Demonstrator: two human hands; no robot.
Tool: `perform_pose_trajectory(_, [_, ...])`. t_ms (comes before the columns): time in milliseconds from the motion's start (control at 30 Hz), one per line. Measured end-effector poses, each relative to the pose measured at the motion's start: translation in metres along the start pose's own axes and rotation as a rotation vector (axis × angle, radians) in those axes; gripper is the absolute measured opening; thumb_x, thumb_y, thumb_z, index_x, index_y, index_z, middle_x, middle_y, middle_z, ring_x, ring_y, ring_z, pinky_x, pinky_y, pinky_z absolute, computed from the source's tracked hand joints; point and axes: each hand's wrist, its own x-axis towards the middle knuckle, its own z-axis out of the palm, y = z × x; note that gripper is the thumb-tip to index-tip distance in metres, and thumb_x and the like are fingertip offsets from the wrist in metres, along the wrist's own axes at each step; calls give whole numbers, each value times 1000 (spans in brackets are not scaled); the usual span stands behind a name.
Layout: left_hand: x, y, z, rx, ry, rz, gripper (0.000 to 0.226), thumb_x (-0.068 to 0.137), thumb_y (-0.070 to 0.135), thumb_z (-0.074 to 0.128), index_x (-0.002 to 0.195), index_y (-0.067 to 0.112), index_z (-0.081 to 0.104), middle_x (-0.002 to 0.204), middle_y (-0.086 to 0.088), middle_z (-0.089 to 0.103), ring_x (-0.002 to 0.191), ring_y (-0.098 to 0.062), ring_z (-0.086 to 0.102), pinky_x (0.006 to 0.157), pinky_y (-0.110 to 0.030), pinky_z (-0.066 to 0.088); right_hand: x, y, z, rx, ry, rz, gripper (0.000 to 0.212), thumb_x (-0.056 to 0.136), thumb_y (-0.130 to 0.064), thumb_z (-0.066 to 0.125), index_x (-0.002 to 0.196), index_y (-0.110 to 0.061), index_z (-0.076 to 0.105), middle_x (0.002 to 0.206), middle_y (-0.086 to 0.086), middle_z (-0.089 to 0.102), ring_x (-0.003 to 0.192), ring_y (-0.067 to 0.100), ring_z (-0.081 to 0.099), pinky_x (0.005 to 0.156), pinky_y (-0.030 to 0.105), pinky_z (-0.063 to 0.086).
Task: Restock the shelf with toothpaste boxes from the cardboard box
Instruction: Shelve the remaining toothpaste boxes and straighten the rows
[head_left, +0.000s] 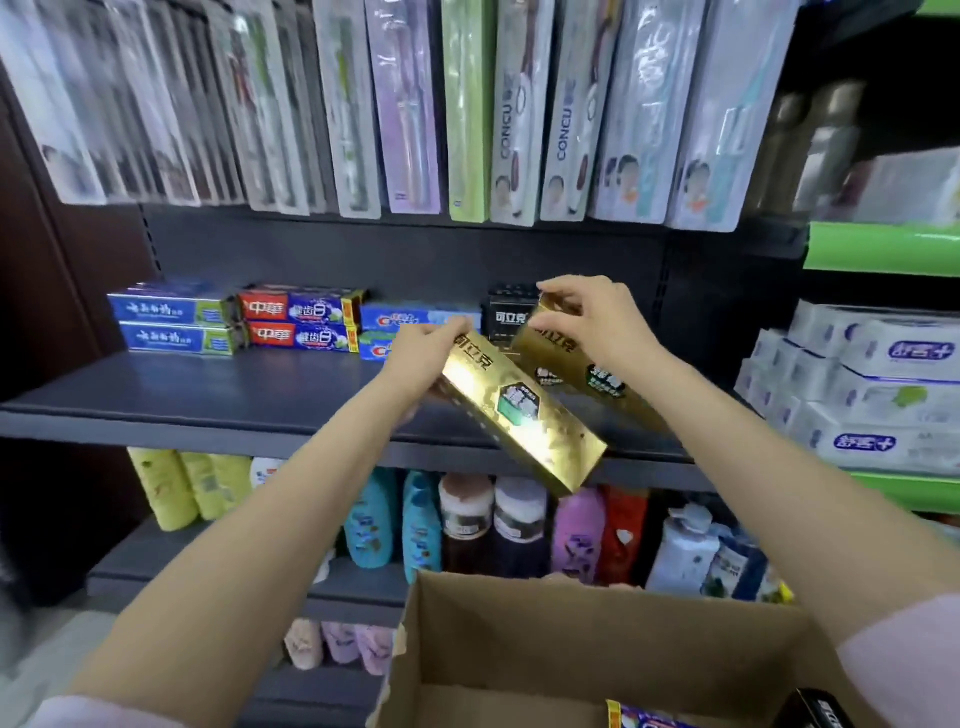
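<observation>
Each hand's grip pinches one shiny gold rectangular toothpaste box, left (423, 358) on the near one (522, 415), right (587, 317) angling the other (576, 364) beside the black carton (509, 314), toward the dark grey metal shelf's (208, 395) back right.

Glossy gold foil toothpaste boxes (522, 410), matt brown cardboard box (597, 639), matt dark shelf (208, 395).

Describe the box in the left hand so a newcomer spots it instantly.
Find the dark middle shelf with its row of toothpaste boxes. Just in front of it, the left hand grips a gold box by its far end, tilted down toward the camera. Unlike the gold box in the right hand, it is nearer and glossier.
</observation>
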Motion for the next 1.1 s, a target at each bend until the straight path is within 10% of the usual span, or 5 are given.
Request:
perform_pose_trajectory(333, [94,-25,-24,-80,69,-14,43,76,59,57,88,18,65,106,-11,68,98,-26,60,93,-43,50,99,53,71,-441,-255,-111,50,93,-23,54,141,-21,41,147,2,42,136,22,37,114,34,25])
perform_pose_trajectory(533, [114,-35,-20,-190,18,33,36,91,43,54,70,14,54,75,-6,58,74,-20,54,65,-27,47,85,71,79,-118,-40,-5,56,95,-4,45,144,-29,35,151,1,32,140,18,26,115,30,15])
perform_pose_trajectory(700, [113,-35,-5,-247,7,39,38,91,45,51,78,10,58,83,-7,57,83,-19,54,76,-28,43,73,83,59,-636,-27,194,43,95,-23,51,137,-29,46,138,4,43,130,29,36,111,54,25])
perform_pose_trajectory(1100, [98,-26,25,-327,-3,36,32,98,40,42,76,19,53,80,-1,63,86,-17,56,85,-32,42,29,53,33,-84,-112,156,44,92,-42,51,134,-28,48,127,-5,56,117,14,52,98,29,41])
